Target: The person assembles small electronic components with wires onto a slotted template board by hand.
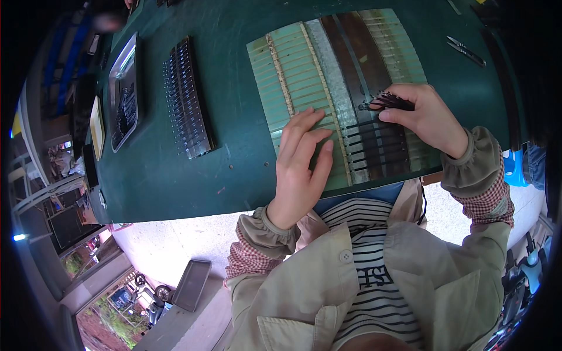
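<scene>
- Clearly, we see the right hand (430, 111) closed, its thumb and fingers pinching a bundle of thin dark sticks (400, 102) over the brown strip (376, 64) of a ridged, pale green board (275, 76).
- We find the left hand (298, 162) holding nothing, its fingers loosely spread and slightly bent over the board; whether every fingertip touches, we cannot tell.
- Between the hands, we note a row of dark sticks (374, 145) lying side by side across the board's near end, on a green table (228, 117).
- We cannot count the bundle: fingers cover part of it, and the sticks blend together.
- At left, we make out only a dark heap (126, 111) in a metal tray (127, 67); black shadow cuts off the scene's edges.
- We see dark lettering (373, 277) on the striped shirt (374, 243), partly framed by the open jacket (298, 286).
</scene>
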`<act>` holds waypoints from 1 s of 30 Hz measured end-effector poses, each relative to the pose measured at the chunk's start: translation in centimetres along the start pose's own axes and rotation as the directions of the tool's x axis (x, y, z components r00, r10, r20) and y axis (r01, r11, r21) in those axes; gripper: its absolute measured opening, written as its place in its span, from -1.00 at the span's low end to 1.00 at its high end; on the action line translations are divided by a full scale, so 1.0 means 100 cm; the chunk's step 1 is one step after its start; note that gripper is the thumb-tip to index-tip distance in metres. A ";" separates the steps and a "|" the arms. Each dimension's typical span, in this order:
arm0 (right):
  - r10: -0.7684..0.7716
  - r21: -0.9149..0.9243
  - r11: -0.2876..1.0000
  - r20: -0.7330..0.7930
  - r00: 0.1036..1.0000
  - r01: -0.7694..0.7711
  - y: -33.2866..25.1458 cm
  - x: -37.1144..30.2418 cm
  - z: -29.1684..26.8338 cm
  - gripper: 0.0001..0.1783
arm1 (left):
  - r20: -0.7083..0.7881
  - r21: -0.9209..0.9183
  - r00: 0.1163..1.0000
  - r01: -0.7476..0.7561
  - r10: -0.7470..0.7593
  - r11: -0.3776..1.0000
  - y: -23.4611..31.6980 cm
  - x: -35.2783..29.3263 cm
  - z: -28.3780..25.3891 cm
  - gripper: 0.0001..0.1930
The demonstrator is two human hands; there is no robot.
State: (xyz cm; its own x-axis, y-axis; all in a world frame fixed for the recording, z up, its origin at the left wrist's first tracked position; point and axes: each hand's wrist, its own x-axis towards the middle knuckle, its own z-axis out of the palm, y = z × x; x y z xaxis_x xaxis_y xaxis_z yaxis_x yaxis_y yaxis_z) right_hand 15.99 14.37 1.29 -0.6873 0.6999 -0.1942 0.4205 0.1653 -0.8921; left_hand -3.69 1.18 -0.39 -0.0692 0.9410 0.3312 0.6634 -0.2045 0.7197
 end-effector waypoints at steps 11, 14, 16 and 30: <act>-0.212 -0.333 0.929 -0.130 0.969 0.158 -0.002 -0.004 0.023 -0.87 | 0.245 0.305 0.959 -0.212 0.139 0.928 0.009 0.000 0.010 -0.67; -0.218 -0.355 0.924 -0.177 0.960 0.144 0.002 -0.016 0.017 -0.90 | 0.232 0.264 0.964 -0.190 0.129 0.946 0.011 -0.006 0.005 -0.67; -0.223 -0.366 0.920 -0.203 0.953 0.138 0.002 -0.022 0.008 -0.92 | 0.226 0.245 0.966 -0.183 0.127 0.952 0.015 -0.006 0.001 -0.66; -0.141 0.064 0.989 0.131 0.981 0.134 -0.018 -0.009 -0.010 -0.88 | 0.161 -0.616 0.954 0.299 -0.254 0.729 0.023 0.019 0.012 -0.95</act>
State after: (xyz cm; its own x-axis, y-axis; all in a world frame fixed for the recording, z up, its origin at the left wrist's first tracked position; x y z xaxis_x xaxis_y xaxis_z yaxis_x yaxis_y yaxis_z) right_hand 16.41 14.13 3.48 -0.8112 0.5727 -0.1181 0.2863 0.2129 -0.9342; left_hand -1.46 2.82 1.16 -0.1144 0.9928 0.0343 0.0039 -0.0341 0.9994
